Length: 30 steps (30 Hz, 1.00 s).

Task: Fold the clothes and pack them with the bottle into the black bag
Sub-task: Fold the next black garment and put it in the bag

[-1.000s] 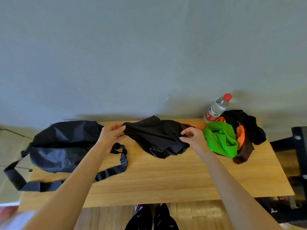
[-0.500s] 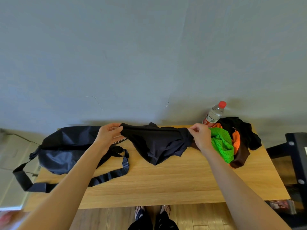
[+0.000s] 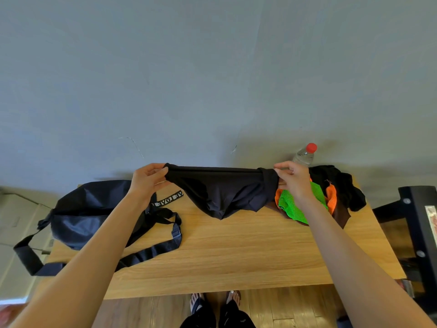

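A black garment (image 3: pixel 224 192) hangs stretched above the wooden table (image 3: pixel 236 252). My left hand (image 3: pixel 147 179) pinches its left end and my right hand (image 3: pixel 293 179) pinches its right end, so its top edge is taut between them. The black bag (image 3: pixel 82 209) lies on the table's left side, its strap (image 3: pixel 151 252) trailing over the tabletop and off the left edge. A clear bottle (image 3: pixel 305 156) with a red cap stands at the back right, partly hidden by my right hand. A pile of green, orange and black clothes (image 3: pixel 331 197) lies at the right.
A grey wall rises directly behind the table. A black metal frame (image 3: pixel 416 223) stands just off the table's right edge. My feet (image 3: pixel 215 301) show on the wooden floor below the table's front edge.
Both hands have moved apart and upward, lifting the black garment off the table and pulling it out from a crumpled heap into a stretched band.
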Tool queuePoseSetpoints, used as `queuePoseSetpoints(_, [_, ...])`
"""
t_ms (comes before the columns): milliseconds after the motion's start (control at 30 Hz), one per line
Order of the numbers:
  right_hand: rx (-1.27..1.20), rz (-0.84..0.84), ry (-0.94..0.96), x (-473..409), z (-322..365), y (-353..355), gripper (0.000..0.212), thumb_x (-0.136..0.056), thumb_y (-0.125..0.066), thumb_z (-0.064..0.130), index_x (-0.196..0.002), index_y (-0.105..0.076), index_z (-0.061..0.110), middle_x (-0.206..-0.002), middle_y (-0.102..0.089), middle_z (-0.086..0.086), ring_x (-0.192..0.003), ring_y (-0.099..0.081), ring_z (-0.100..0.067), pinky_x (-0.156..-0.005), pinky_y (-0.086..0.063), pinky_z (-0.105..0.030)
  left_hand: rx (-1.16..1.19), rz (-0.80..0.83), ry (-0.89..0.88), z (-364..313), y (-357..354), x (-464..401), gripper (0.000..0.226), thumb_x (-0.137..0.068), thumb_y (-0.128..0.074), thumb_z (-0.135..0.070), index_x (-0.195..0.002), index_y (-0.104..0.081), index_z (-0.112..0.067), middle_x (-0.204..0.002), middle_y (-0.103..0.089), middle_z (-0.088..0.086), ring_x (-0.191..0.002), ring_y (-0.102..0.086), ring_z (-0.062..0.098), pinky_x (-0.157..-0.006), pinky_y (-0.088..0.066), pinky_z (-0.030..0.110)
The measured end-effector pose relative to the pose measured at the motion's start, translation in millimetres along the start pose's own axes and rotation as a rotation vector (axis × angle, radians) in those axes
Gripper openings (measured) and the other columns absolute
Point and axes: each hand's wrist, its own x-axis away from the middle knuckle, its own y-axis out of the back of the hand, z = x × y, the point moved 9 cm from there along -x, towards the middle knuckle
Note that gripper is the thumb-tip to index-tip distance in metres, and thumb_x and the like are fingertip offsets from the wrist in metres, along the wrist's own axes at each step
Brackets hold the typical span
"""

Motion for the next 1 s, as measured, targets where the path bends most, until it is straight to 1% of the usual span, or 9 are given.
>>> queuePoseSetpoints(167, [-0.077, 0.091, -0.021, 2.0, 12.5, -3.3, 0.021, -0.087, -0.057, -0.008, -0.087, -0.067, 0.011, -0.087, -0.065, -0.007, -0.080, -0.063, -0.019, -0.057, -0.052, -0.021, 0.013, 0.020, -0.022, -16.8, -8.8, -1.8, 0.008, -0.091, -0.058, -0.006, -0.095, -0.064, -0.010, -0.095, -0.066, 0.010, -0.090, -0.066, 0.021, -0.073, -0.058, 0.024])
queuePoseSetpoints(300, [-0.005, 0.134, -0.032, 3.2, 13.0, -5.8, 0.026, -0.083, -0.057, -0.011, -0.088, -0.069, 0.011, -0.083, -0.066, -0.007, -0.080, -0.063, -0.017, -0.061, -0.051, -0.020, -0.004, 0.056, -0.040, -24.0, -18.8, -0.8, 0.009, -0.091, -0.058, -0.006, -0.094, -0.064, -0.011, -0.096, -0.066, 0.009, -0.088, -0.066, 0.018, -0.074, -0.058, 0.024])
queuePoseSetpoints(433, [0.036, 0.098, -0.024, 4.2, 15.9, -3.8, 0.016, -0.079, -0.064, -0.009, -0.080, -0.067, 0.007, -0.067, -0.059, -0.003, -0.053, -0.055, 0.001, -0.048, -0.040, -0.011, -0.005, 0.077, -0.048, -29.1, -26.9, 1.8, 0.010, -0.091, -0.057, -0.006, -0.093, -0.065, -0.012, -0.091, -0.068, 0.006, -0.083, -0.067, 0.015, -0.076, -0.058, 0.025])
queuePoseSetpoints(567, [0.081, 0.049, -0.017, 2.3, 15.3, -2.9, 0.023, -0.079, -0.063, -0.010, -0.070, -0.062, 0.011, -0.068, -0.061, -0.004, -0.061, -0.055, -0.010, -0.055, -0.044, -0.017, -0.036, 0.095, -0.060, -33.0, -30.0, 2.7, 0.010, -0.091, -0.057, -0.006, -0.096, -0.065, -0.011, -0.096, -0.067, 0.008, -0.089, -0.066, 0.018, -0.082, -0.056, 0.030])
queuePoseSetpoints(667, [0.190, 0.060, 0.007, 2.8, 19.4, -0.2, 0.016, -0.081, -0.059, -0.013, -0.081, -0.061, 0.002, -0.061, -0.060, -0.003, -0.046, -0.055, -0.001, -0.043, -0.042, -0.012, -0.029, 0.076, -0.075, -38.8, -27.5, 3.4, 0.010, -0.091, -0.056, -0.005, -0.094, -0.064, -0.011, -0.092, -0.067, 0.007, -0.085, -0.066, 0.016, -0.079, -0.057, 0.026])
queuePoseSetpoints(767, [0.292, 0.093, 0.029, 0.8, 22.8, 4.4, 0.026, -0.082, -0.052, -0.018, -0.098, -0.059, 0.001, -0.046, -0.059, 0.005, -0.038, -0.057, -0.004, -0.040, -0.044, -0.013, -0.050, 0.059, -0.091, -42.8, -21.5, 3.1, 0.011, -0.090, -0.057, -0.004, -0.092, -0.064, -0.011, -0.089, -0.067, 0.005, -0.081, -0.067, 0.014, -0.074, -0.058, 0.023])
queuePoseSetpoints(833, [0.352, 0.112, 0.036, -2.0, 24.0, 7.3, 0.029, -0.085, -0.050, -0.016, -0.104, -0.058, 0.004, -0.056, -0.062, 0.000, -0.042, -0.061, -0.008, -0.044, -0.049, -0.018, -0.075, 0.051, -0.098, -44.5, -17.2, 2.3, 0.011, -0.090, -0.058, -0.004, -0.091, -0.065, -0.012, -0.088, -0.067, 0.005, -0.082, -0.066, 0.015, -0.074, -0.058, 0.023])
queuePoseSetpoints(933, [0.381, 0.099, 0.062, -6.7, 28.3, 14.2, 0.026, -0.087, -0.050, -0.013, -0.107, -0.059, 0.002, -0.066, -0.062, -0.007, -0.056, -0.067, -0.022, -0.060, -0.059, -0.037, -0.097, 0.035, -0.110, -48.5, -11.4, 0.5, 0.011, -0.089, -0.059, -0.004, -0.090, -0.066, -0.013, -0.089, -0.067, 0.006, -0.085, -0.066, 0.018, -0.077, -0.057, 0.025])
queuePoseSetpoints(1000, [0.339, 0.098, 0.079, -6.9, 34.8, 18.1, 0.021, -0.087, -0.054, -0.012, -0.100, -0.061, 0.003, -0.066, -0.062, -0.010, -0.051, -0.066, -0.015, -0.054, -0.057, -0.029, -0.088, 0.016, -0.117, -51.8, -7.6, 0.3, 0.010, -0.089, -0.059, -0.005, -0.091, -0.065, -0.014, -0.091, -0.067, 0.007, -0.087, -0.065, 0.019, -0.079, -0.057, 0.028])
